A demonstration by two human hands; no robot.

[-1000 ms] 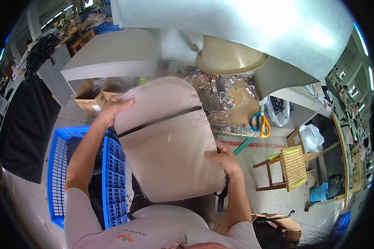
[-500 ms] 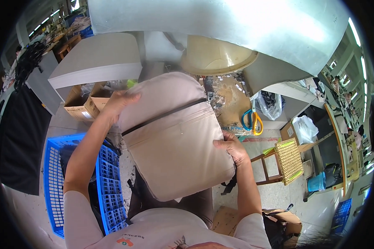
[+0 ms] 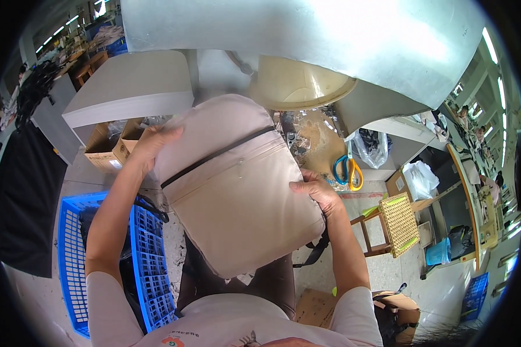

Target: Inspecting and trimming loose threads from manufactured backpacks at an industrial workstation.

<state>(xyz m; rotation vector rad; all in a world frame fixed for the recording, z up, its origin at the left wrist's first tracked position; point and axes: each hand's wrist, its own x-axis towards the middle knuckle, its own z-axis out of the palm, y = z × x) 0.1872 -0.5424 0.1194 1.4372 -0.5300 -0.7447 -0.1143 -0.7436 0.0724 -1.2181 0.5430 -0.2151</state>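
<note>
I see the pale floor around me. On it, at left, stands a blue plastic crate, and farther left are cardboard boxes. At right stands a stool with woven seat; near right, an open carton. Far in the middle, small scraps lie over a worn brown board.

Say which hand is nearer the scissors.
Right. The right hand, gripping the beige fabric piece, is lower-left of the scissors in view; the left hand is well left, at the piece's left edge.
</note>
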